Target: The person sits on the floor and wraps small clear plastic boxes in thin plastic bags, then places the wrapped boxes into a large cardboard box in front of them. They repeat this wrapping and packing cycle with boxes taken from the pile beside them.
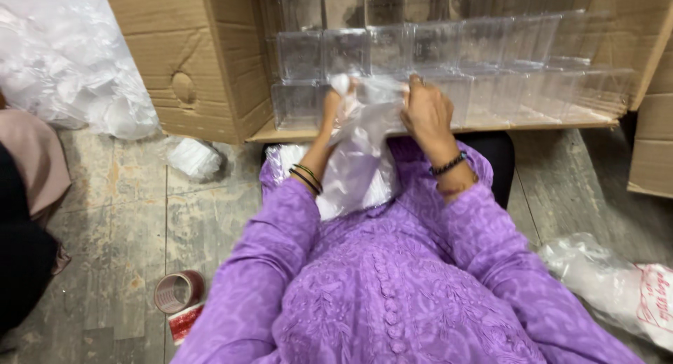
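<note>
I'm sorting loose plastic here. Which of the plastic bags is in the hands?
The clear bag over the lap, gripped by left hand and right hand; the others lie untouched on the floor.

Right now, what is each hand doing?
Left hand: closed on the clear plastic bag.
Right hand: gripping the same bag's top edge.

Stacked clear boxes (449,63) wall off the cardboard carton (203,70) just ahead.

Worn grey plank floor (126,217) there: tape roll (179,292) sat near its front-left, crumpled plastic bag (193,157) beside the open cardboard box (203,63), another plastic bag (610,280) right.
</note>
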